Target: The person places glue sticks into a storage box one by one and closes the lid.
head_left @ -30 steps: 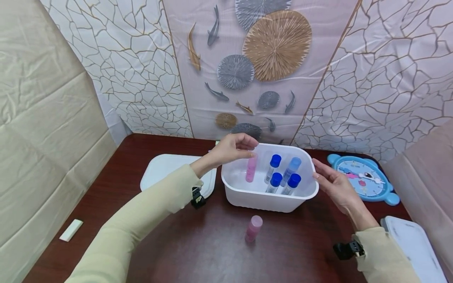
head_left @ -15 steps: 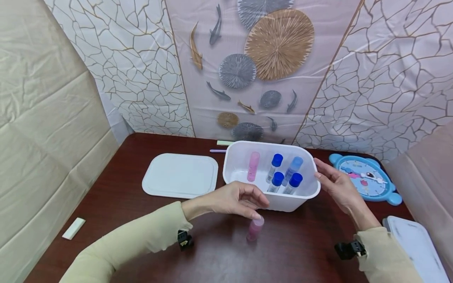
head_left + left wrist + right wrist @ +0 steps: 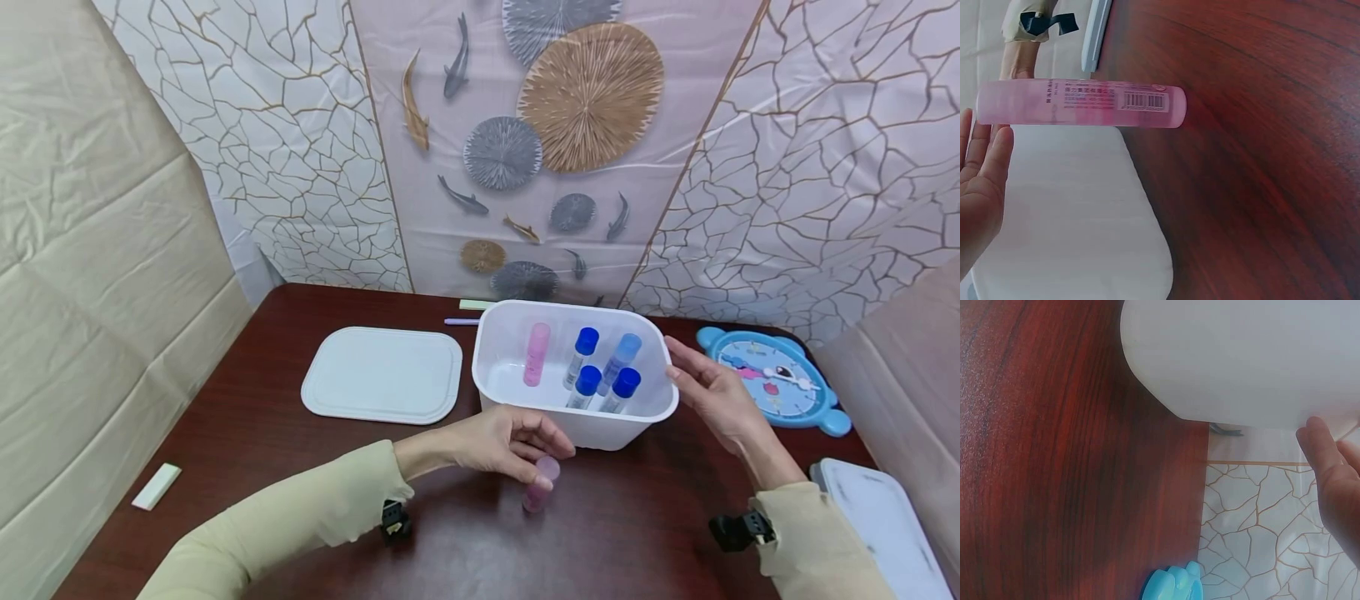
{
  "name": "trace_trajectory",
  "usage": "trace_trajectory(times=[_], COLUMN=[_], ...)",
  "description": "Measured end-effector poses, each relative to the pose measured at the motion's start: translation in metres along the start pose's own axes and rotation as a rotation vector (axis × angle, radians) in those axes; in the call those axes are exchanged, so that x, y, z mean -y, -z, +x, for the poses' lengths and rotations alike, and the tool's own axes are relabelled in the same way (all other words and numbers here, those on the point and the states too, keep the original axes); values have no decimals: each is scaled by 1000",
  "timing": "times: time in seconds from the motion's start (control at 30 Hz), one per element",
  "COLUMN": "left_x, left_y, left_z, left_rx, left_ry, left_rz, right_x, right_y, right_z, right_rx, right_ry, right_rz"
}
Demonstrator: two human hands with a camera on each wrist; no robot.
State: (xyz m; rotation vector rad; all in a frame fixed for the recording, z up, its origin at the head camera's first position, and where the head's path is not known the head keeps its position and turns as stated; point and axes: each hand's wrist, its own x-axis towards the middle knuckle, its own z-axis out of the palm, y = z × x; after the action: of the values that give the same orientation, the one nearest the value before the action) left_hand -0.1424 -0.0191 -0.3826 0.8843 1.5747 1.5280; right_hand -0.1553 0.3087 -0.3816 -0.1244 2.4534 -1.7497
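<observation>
A slim pink bottle (image 3: 1091, 105) with a printed label and barcode stands upright on the dark table. My left hand (image 3: 498, 439) is at its cap, thumb overlapping the near side in the head view, fingers spread beyond it. In the left wrist view these fingers (image 3: 997, 159) look fairly straight, fingertips right at the bottle's top end. My right hand (image 3: 716, 400) touches the right end of a white plastic bin (image 3: 498, 408) with extended fingers. Inside the bin stand another pink bottle (image 3: 536, 354) and several clear bottles with blue caps (image 3: 588, 381).
Left of the bin lies a white lid (image 3: 382, 373). A blue clock (image 3: 776, 379) lies at right, with another white lid or tray (image 3: 881, 521) nearer. A small pale block (image 3: 157, 487) sits far left; a purple pen (image 3: 461, 322) lies behind the bin.
My left hand has left the pink bottle inside the bin and come nearer, down to the second pink bottle's cap. My right hand stays at the bin's end.
</observation>
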Motion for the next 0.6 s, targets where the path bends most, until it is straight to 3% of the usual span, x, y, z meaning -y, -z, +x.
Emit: trace_trajectory(times=[0.2, 0.6], left_x=[6, 19], left_y=[0, -2], left_z=[0, 0], left_rx=[-5, -7], left_ry=[26, 13], left_rz=[9, 110], right_x=[0, 1], right_y=[1, 1], right_z=[1, 0], right_rx=[1, 2], right_ry=[-5, -24], right_rz=[-10, -11])
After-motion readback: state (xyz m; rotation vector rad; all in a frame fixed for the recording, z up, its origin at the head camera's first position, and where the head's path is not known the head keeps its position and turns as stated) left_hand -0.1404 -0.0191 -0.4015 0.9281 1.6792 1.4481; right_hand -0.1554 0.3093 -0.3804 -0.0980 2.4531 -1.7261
